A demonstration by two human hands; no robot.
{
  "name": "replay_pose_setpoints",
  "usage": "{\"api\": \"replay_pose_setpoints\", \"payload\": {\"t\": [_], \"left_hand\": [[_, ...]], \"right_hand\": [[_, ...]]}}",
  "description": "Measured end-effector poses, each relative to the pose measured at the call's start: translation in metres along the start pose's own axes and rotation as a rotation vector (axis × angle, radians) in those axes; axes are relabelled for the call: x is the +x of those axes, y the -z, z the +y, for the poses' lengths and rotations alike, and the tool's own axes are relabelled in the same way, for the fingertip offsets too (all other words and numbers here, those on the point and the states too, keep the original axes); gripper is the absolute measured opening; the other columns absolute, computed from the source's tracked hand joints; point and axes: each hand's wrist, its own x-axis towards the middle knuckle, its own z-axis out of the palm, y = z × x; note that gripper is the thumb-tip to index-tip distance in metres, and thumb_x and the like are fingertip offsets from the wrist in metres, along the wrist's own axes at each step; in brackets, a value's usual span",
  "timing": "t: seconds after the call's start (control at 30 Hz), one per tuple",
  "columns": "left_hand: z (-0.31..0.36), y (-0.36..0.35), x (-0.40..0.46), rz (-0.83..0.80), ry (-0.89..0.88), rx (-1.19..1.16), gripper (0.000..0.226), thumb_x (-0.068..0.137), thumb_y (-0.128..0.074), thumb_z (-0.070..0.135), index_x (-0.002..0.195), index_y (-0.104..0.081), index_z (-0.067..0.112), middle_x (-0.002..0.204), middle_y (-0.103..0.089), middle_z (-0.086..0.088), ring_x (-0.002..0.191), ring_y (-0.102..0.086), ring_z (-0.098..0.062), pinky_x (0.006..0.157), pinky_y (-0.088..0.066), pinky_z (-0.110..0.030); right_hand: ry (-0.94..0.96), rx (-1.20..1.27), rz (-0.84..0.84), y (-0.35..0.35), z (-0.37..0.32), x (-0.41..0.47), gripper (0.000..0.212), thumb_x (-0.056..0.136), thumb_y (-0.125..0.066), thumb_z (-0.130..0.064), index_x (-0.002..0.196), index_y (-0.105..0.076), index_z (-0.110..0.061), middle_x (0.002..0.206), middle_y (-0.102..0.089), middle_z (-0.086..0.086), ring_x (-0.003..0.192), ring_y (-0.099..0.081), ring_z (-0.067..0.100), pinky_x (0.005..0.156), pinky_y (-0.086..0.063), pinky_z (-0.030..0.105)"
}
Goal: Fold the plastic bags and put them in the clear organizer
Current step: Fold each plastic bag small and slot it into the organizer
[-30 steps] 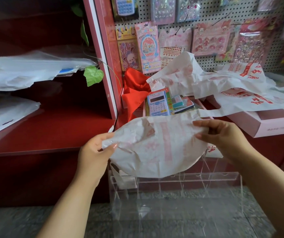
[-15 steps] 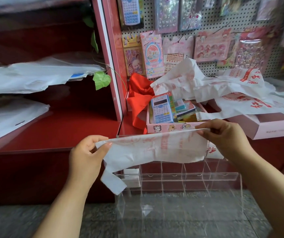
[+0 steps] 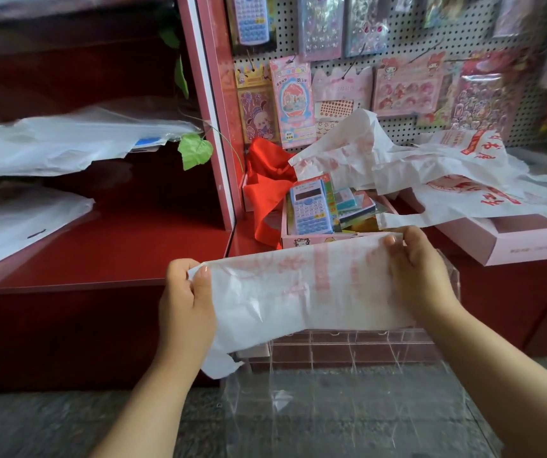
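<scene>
Head view, the only one I had: the left hand point(image 3: 186, 302) pinched the left end of a white plastic bag point(image 3: 302, 289) with faint red print, thumb on the near face and fingers curled behind it; the right hand point(image 3: 421, 276) pinched the right end the same way, thumb tip at the top edge. The bag was stretched between them as a long flat band at the centre of the frame, a loose tail hanging off its lower left corner toward 7 o'clock. Directly below and behind it, toward 6 o'clock, sat the clear organizer point(image 3: 348, 408), its thin dividers showing; I could not tell whether any compartment held a bag. More unfolded bags point(image 3: 447, 173) lay heaped at 2 o'clock over a pink box point(image 3: 523, 241), with a tray of calculators point(image 3: 311, 209) at 12 o'clock. My judgement: the fold was midway. To do it well I would keep the band taut, tuck in the stray tail first, bring the two ends together squarely, then press the crease so it fits one compartment.
</scene>
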Motion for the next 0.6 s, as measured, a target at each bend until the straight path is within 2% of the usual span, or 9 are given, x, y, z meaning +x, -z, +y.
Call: {"api": "replay_pose_setpoints", "payload": {"t": [0.13,0.23,0.3,0.37,0.43,0.5,0.53,0.6], "left_hand": [[-0.005,-0.004,0.003,-0.01,0.02,0.011,0.005,0.099,-0.052,0.022,0.102,-0.049,0.023,0.071,-0.053,0.003,0.058,-0.047,-0.014,0.054,-0.035,-0.031],[-0.011,-0.006,0.007,-0.085,0.189,-0.116,0.025,0.097,-0.055,0.019,0.11,-0.048,0.04,0.076,-0.056,-0.002,0.06,-0.047,-0.016,0.056,-0.039,-0.03],[-0.011,-0.006,0.009,-0.127,0.315,-0.212,0.031,0.098,-0.054,0.011,0.103,-0.053,0.042,0.082,-0.06,-0.006,0.066,-0.052,-0.019,0.062,-0.043,-0.033],[-0.01,-0.005,0.012,-0.176,0.391,-0.245,0.026,0.099,-0.052,0.006,0.098,-0.062,0.03,0.093,-0.064,-0.01,0.076,-0.057,-0.021,0.068,-0.045,-0.034],[-0.012,-0.003,0.014,-0.2,0.433,-0.226,0.022,0.099,-0.051,0.005,0.101,-0.069,0.018,0.105,-0.068,-0.009,0.087,-0.061,-0.019,0.078,-0.049,-0.033],[-0.016,-0.001,0.018,-0.193,0.475,-0.238,0.022,0.098,-0.053,0.006,0.106,-0.072,0.015,0.11,-0.071,-0.007,0.102,-0.064,-0.019,0.097,-0.05,-0.038],[-0.016,0.001,0.019,-0.19,0.493,-0.245,0.021,0.098,-0.055,0.008,0.107,-0.073,0.015,0.111,-0.072,-0.006,0.107,-0.065,-0.02,0.103,-0.047,-0.043],[-0.015,0.005,0.022,-0.219,0.544,-0.316,0.017,0.095,-0.059,0.013,0.105,-0.073,0.014,0.11,-0.073,-0.007,0.108,-0.066,-0.022,0.105,-0.045,-0.045]], "right_hand": [[-0.072,-0.068,-0.002,-0.004,0.009,0.01,0.025,0.1,-0.047,-0.034,0.105,-0.057,-0.012,0.09,-0.064,0.005,0.077,-0.057,0.02,0.06,-0.035,0.03],[-0.215,-0.028,-0.102,-0.006,0.025,0.024,0.036,0.095,-0.056,-0.039,0.115,-0.06,-0.009,0.105,-0.069,0.009,0.09,-0.066,0.027,0.069,-0.047,0.03],[-0.378,0.269,-0.215,-0.006,0.035,0.028,0.044,0.091,-0.064,-0.035,0.123,-0.058,-0.005,0.116,-0.067,0.015,0.096,-0.069,0.031,0.081,-0.057,0.042],[-0.485,0.565,-0.317,-0.005,0.036,0.028,0.05,0.087,-0.068,-0.024,0.129,-0.051,-0.002,0.122,-0.063,0.019,0.099,-0.068,0.035,0.077,-0.06,0.045],[-0.492,0.692,-0.388,-0.001,0.031,0.027,0.042,0.086,-0.066,-0.009,0.124,-0.048,-0.006,0.116,-0.063,0.018,0.096,-0.068,0.033,0.066,-0.061,0.04],[-0.445,0.718,-0.471,0.005,0.025,0.025,0.032,0.085,-0.062,0.003,0.11,-0.051,-0.013,0.104,-0.068,0.015,0.088,-0.07,0.03,0.061,-0.061,0.038],[-0.413,0.711,-0.515,0.007,0.023,0.025,0.027,0.082,-0.061,0.004,0.102,-0.054,-0.013,0.097,-0.07,0.014,0.084,-0.07,0.028,0.06,-0.061,0.037],[-0.369,0.671,-0.552,0.009,0.024,0.025,0.015,0.078,-0.062,0.003,0.088,-0.06,-0.008,0.085,-0.07,0.01,0.074,-0.07,0.021,0.059,-0.06,0.03]]}}
